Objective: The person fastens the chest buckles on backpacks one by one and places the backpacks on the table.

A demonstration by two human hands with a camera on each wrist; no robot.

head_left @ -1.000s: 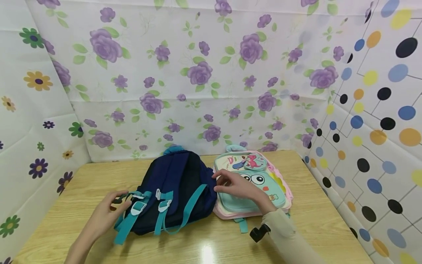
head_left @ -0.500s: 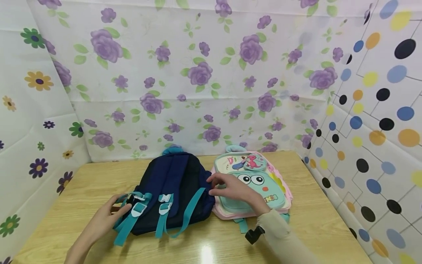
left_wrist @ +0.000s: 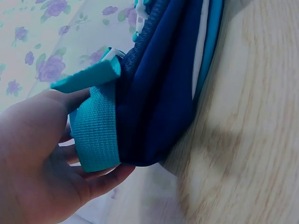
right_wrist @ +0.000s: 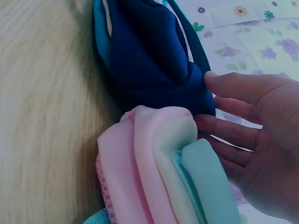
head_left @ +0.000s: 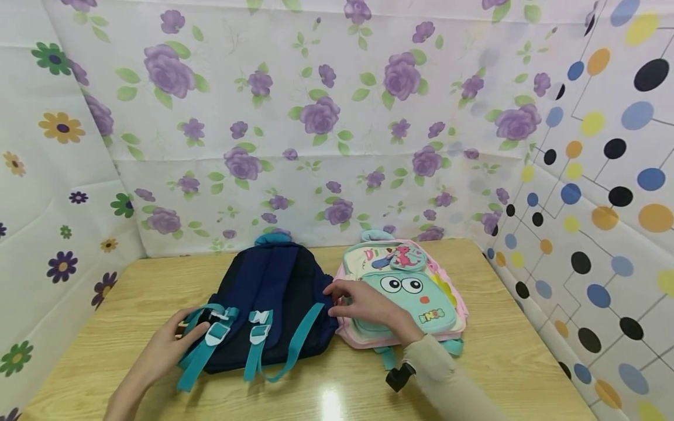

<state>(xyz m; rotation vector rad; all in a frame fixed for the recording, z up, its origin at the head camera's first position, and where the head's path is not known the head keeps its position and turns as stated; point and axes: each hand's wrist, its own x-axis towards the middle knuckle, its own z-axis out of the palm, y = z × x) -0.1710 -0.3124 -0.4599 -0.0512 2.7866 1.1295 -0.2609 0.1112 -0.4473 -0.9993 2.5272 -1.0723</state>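
A navy backpack (head_left: 263, 298) with teal straps lies back side up on the wooden table. My left hand (head_left: 165, 345) holds its lower left side. In the left wrist view, a teal strap (left_wrist: 96, 128) crosses in front of the fingers and hides the thumb tip. On the opposite side, my right hand (head_left: 363, 304) grips the navy fabric lightly, thumb (right_wrist: 229, 84) above and fingers below. Beside it lies a pink and mint backpack (head_left: 432, 298) with a cartoon face. The right forearm reaches over that bag's lower part.
The wooden table (head_left: 447, 386) ends at a purple-flowered cloth (head_left: 316, 175) behind both bags. A dotted cloth (head_left: 605, 234) stands on the right, and another flowered cloth (head_left: 58, 222) on the left. A black wrist strap piece (head_left: 400, 377) hangs from the right sleeve.
The navy backpack has slid slightly left, and my right hand has moved left with it. My left hand stays at its lower left side. The pink and mint backpack keeps its place.
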